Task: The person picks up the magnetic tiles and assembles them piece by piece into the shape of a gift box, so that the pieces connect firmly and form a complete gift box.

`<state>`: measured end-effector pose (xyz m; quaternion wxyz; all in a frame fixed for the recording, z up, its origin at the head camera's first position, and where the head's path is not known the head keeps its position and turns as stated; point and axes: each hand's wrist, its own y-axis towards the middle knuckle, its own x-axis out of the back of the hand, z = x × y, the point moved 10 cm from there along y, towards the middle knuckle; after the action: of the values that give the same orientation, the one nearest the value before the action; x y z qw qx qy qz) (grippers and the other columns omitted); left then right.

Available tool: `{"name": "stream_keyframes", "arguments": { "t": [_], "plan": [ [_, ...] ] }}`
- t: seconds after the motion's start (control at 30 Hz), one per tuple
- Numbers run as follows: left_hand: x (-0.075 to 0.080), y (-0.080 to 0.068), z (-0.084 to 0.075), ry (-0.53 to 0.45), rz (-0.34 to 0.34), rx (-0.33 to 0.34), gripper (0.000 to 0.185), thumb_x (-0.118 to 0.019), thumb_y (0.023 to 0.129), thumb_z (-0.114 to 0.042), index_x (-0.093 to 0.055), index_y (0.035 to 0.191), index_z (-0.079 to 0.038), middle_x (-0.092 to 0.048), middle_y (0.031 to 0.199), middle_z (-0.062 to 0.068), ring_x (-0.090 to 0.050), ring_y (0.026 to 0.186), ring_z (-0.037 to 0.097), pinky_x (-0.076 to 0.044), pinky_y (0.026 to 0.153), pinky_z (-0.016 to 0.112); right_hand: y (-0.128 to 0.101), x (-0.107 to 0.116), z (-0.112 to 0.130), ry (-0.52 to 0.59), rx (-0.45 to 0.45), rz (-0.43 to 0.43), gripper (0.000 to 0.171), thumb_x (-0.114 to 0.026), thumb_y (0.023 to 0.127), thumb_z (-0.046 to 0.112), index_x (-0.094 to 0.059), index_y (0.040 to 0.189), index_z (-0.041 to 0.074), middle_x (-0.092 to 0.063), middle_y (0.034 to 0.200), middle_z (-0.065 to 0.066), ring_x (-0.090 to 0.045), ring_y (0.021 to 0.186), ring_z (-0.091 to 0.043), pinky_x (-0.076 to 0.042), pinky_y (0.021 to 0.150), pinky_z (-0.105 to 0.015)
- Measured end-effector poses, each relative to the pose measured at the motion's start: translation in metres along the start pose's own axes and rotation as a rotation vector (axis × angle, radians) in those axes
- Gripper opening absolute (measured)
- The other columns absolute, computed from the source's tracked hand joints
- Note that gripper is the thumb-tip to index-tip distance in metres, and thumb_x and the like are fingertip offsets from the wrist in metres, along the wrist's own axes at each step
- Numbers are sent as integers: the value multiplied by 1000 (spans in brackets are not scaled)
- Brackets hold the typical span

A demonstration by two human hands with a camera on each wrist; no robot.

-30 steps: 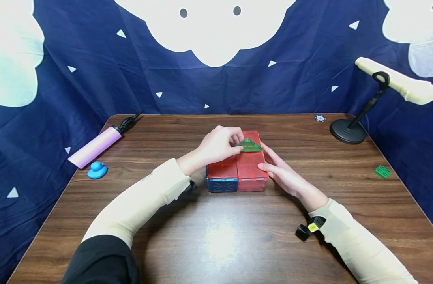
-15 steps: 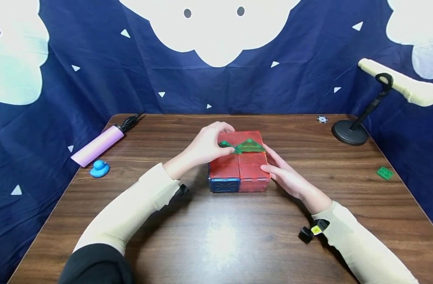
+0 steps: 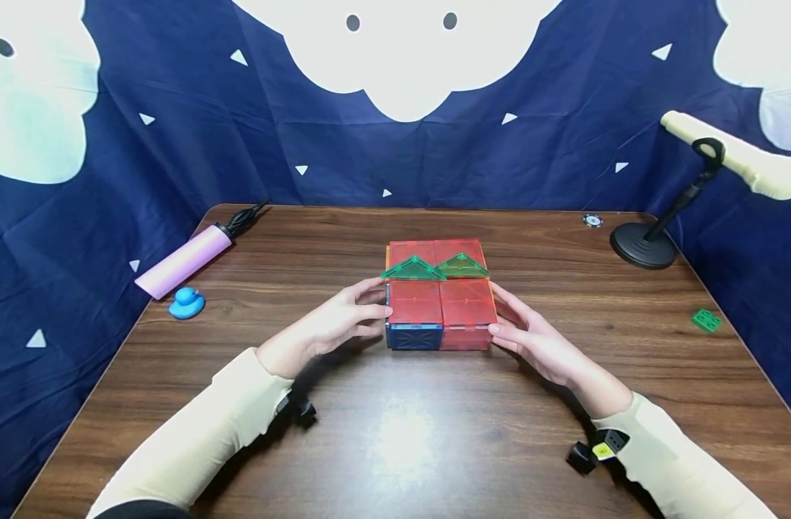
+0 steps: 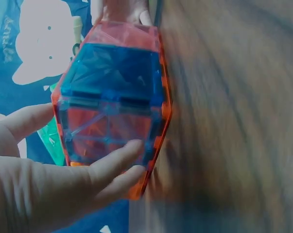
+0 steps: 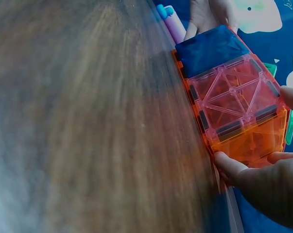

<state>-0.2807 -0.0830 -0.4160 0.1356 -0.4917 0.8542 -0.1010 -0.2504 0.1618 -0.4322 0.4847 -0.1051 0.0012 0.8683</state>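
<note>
A low box of translucent magnetic tiles [image 3: 415,303] stands mid-table, its top red, with a dark blue tile [image 3: 414,337] at the front left. Two green triangle tiles, a left one [image 3: 413,269] and a right one [image 3: 463,267], stand side by side across its top. At the box's left side is my left hand [image 3: 330,322], fingers extended along the wall. My right hand [image 3: 543,347] touches the right side, thumb near the front corner. In the right wrist view an orange tile [image 5: 250,141] forms part of the side. Some fingertips are hidden.
A blue rubber duck [image 3: 187,303] and a pink hand pump [image 3: 184,261] lie at the left edge. To the right are a black stand [image 3: 644,246], a poker chip [image 3: 593,220] and a green toy brick [image 3: 706,320]. A blue curtain [image 3: 343,158] hangs behind.
My left hand has let go of the left green triangle and moved down and left to the box's side. That triangle now stands beside the other. My right hand has slid slightly toward me.
</note>
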Motion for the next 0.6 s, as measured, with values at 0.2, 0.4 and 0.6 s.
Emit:
{"name": "stream_keyframes", "arguments": {
  "t": [0.2, 0.4, 0.6],
  "plan": [
    [0, 3, 1, -48, 17, -27, 76, -55, 99, 0, -12, 162, 0, -27, 162, 21, -50, 131, 30, -47, 104, 47, 3, 2, 1, -7, 0, -9, 79, -56, 104, 6, -7, 166, 15, -11, 166, -22, -35, 144, -23, -46, 104, -29],
    [9, 13, -4, -66, 25, -22, 74, -52, 101, 1, -12, 163, -3, -26, 162, 20, -49, 133, 31, -48, 103, 45, 15, 6, 2, -1, -9, -40, 79, -56, 104, 6, -7, 166, 15, -13, 166, -21, -29, 146, -31, -47, 103, -30],
    [16, 22, -8, -80, 22, -29, 72, -52, 100, 2, -16, 163, -4, -28, 161, 21, -50, 132, 30, -47, 103, 48, 23, 11, 3, -3, -16, -63, 78, -55, 104, 7, -8, 166, 15, -14, 166, -20, -40, 140, -24, -47, 102, -31]
  ]
}}
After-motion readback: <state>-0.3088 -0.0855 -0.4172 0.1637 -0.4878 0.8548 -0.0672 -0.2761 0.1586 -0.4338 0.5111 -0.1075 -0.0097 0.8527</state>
